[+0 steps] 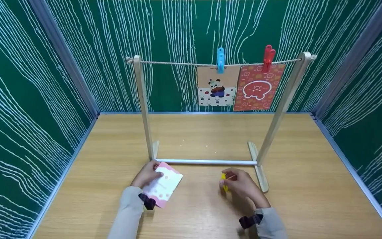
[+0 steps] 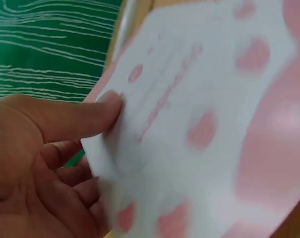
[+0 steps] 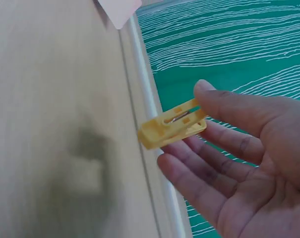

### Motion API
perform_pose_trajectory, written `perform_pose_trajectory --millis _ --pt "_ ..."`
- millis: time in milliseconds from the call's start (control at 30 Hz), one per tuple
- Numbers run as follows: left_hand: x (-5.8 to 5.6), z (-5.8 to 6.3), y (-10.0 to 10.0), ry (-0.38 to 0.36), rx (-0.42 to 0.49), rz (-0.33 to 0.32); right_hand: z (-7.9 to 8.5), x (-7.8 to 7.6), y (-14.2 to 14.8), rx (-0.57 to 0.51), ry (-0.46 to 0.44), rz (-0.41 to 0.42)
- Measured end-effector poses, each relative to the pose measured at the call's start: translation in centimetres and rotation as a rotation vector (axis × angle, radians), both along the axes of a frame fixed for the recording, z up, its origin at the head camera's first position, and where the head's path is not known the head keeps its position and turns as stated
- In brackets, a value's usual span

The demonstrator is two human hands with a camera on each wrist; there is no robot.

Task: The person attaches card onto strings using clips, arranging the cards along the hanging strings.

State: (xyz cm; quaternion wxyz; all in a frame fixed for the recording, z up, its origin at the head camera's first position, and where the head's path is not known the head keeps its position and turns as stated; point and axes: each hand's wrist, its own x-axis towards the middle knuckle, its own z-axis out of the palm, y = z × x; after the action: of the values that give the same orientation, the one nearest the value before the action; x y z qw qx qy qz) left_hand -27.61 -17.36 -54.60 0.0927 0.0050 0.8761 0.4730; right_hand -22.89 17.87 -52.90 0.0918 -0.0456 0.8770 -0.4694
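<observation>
Between thumb and fingers, my left hand (image 1: pixel 148 176) holds a pink and white card (image 1: pixel 164 184) with heart shapes on it, low over the table. In the left wrist view the thumb lies on the front of the card (image 2: pixel 189 114) and the fingers are behind it. My right hand (image 1: pixel 242 182) pinches a yellow clothespin (image 1: pixel 224 182) by one end, just above the tabletop. The right wrist view shows the yellow clothespin (image 3: pixel 172 124) between thumb and fingers, its other end pointing away from the palm.
A wooden stand (image 1: pixel 143 109) carries a rope (image 1: pixel 177 63) across its top. A blue clothespin (image 1: pixel 221 59) holds a panda card (image 1: pixel 207 96) there, and a red clothespin (image 1: pixel 268 58) holds a red card (image 1: pixel 255 103). A white bar (image 1: pixel 204 162) joins the stand's feet.
</observation>
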Motion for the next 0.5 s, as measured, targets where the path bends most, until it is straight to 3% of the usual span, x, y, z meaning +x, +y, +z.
perform_pose_trajectory --millis 200,333,500 --pt "-0.5 1.4 0.0 0.047 0.072 0.077 0.8 -0.6 0.1 -0.082 0.142 0.087" --pt "-1.0 2.8 0.3 0.073 0.108 0.148 1.3 -1.2 0.1 -0.105 0.162 0.111" --pt "-1.2 4.2 0.9 0.171 0.125 0.211 2.1 -1.5 -0.2 -0.126 0.170 0.094"
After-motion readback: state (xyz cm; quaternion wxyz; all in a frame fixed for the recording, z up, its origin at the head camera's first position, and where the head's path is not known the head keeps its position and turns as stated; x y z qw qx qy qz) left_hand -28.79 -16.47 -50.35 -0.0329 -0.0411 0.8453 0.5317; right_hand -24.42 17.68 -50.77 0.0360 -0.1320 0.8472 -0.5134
